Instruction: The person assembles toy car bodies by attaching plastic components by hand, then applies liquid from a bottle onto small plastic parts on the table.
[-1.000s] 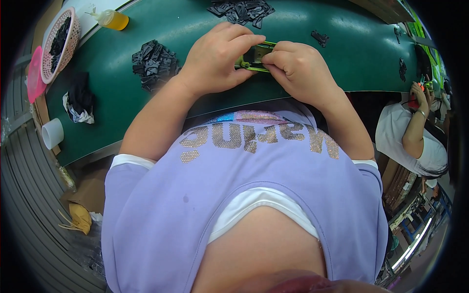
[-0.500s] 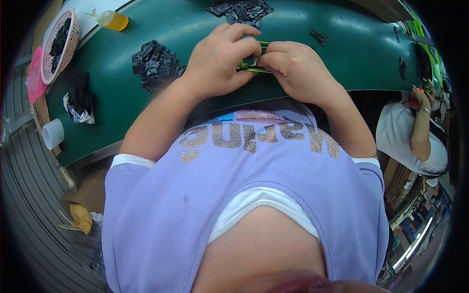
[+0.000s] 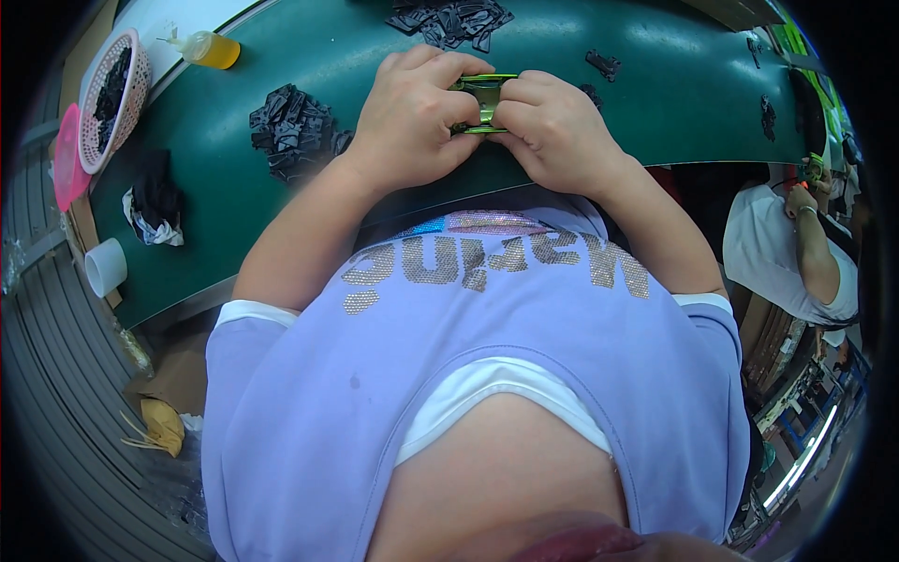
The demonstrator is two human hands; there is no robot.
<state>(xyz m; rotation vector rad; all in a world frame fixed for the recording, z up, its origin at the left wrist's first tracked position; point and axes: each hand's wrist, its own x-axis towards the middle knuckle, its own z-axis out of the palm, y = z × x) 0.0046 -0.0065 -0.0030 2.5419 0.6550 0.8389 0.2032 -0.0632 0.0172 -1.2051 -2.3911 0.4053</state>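
Note:
My left hand (image 3: 412, 117) and my right hand (image 3: 557, 126) meet over the green work surface (image 3: 674, 103), both gripping one small green-and-metal part (image 3: 482, 98) between the fingertips. Most of the part is hidden by my fingers. A pile of black plastic pieces (image 3: 292, 126) lies just left of my left hand, and another black pile (image 3: 451, 19) sits beyond the hands at the far edge.
A pink mesh basket (image 3: 110, 98) with black pieces, a yellow squeeze bottle (image 3: 208, 49), a black-and-white rag (image 3: 154, 201) and a white cup (image 3: 105, 267) are at the left. Loose black parts (image 3: 604, 64) dot the surface at the right. Another person's arm (image 3: 810, 234) is at the right.
Both hands have shifted slightly away from my body with the green part still held; the fingers have closed more tightly around it.

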